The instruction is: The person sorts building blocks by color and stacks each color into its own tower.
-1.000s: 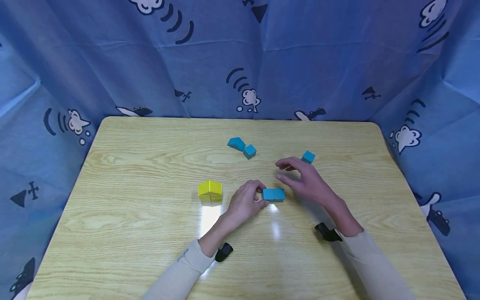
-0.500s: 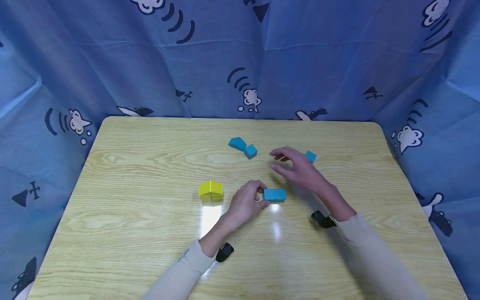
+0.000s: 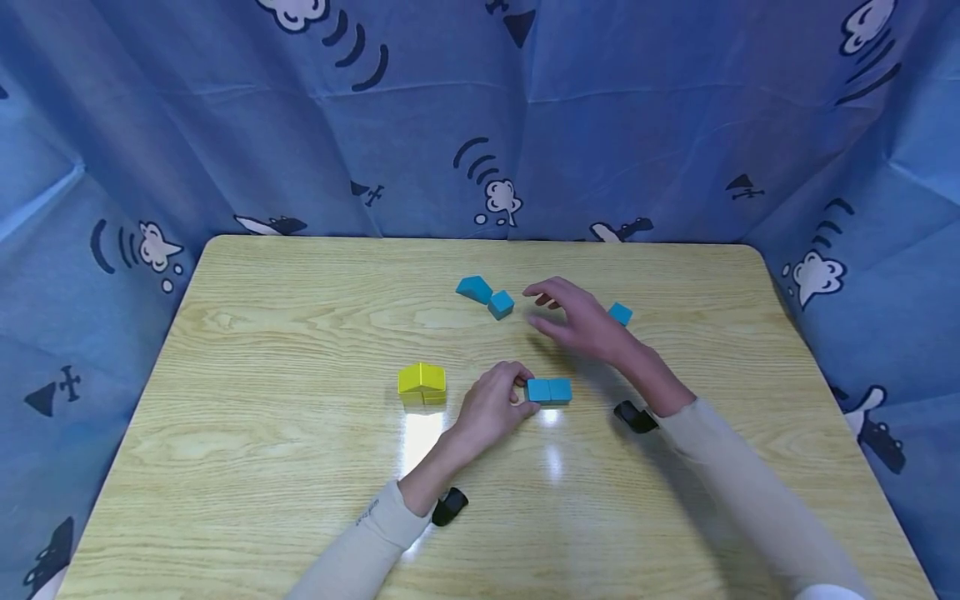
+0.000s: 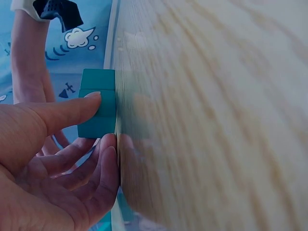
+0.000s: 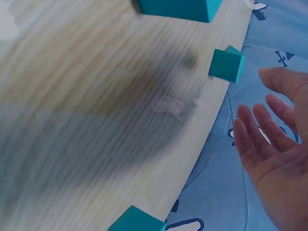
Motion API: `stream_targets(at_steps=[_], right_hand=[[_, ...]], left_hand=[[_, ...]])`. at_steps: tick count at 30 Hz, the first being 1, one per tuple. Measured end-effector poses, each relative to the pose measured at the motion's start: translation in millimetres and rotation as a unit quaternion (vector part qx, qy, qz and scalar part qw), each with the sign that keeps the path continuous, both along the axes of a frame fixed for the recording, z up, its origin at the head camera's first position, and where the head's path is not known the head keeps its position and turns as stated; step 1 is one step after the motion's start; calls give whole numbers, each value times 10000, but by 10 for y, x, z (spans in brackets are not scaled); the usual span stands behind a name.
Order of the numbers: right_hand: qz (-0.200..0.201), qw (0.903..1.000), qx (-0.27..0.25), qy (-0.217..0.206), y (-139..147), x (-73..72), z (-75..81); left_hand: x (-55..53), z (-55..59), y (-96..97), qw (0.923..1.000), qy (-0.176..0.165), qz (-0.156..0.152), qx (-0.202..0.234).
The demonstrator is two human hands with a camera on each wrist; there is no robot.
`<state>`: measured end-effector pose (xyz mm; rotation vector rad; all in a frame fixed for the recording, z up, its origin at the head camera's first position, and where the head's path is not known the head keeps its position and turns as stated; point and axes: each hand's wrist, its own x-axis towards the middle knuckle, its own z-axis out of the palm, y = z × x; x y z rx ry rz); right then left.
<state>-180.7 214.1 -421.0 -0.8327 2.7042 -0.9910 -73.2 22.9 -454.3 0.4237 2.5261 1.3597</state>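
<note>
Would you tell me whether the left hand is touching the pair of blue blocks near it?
Touching: the left wrist view shows the left hand with its thumb on the blue block pair.

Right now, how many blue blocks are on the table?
5: two joined at the left hand fingertips, a wedge and cube farther back, one cube behind the right hand. None seems hidden.

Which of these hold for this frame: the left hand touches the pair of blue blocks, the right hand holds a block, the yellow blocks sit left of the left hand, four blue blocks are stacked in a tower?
1. The left hand touches the pair of blue blocks. True.
2. The right hand holds a block. False: it is open above the table, holding nothing, near the small blue cube.
3. The yellow blocks sit left of the left hand. True.
4. Four blue blocks are stacked in a tower. False: all lie on the table.
</note>
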Motion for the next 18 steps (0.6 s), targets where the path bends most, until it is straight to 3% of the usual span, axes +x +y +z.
stream_targets(at_steps=[18], right_hand=[[457,9964,598,-380,-254,-240,-72]], left_hand=[[-3,-25,4,10000,17,23,-80]])
